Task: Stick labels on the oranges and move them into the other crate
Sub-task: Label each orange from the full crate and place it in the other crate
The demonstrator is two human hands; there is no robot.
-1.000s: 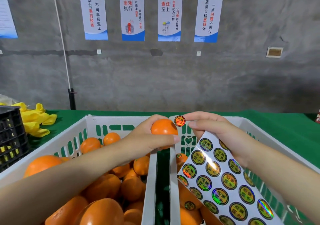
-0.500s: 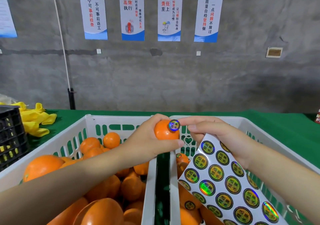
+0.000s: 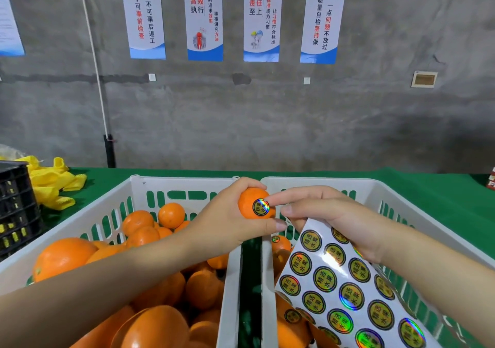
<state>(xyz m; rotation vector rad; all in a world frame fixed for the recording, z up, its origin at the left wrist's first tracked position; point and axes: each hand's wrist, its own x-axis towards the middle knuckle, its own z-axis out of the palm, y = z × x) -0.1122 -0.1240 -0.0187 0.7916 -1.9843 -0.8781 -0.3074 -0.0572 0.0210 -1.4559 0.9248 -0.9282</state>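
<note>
The label (image 3: 260, 207) is being pressed onto the orange (image 3: 247, 200) clasped in the left grip (image 3: 227, 224), the sheet (image 3: 345, 288) pinched in the right grip (image 3: 329, 219); placement in the right crate (image 3: 316, 183) is judged next.

The white slotted left crate (image 3: 184, 183) and matching right crate (image 3: 321, 183) are smooth, faintly shiny plastic. The round holographic label (image 3: 260, 207) gleams on the matt, dimpled orange fruit (image 3: 246, 205), like the glossy paper sticker sheet (image 3: 338, 275). The green desk cloth (image 3: 428, 195) is matt and the grey wall (image 3: 267, 122) is rough concrete.
</note>
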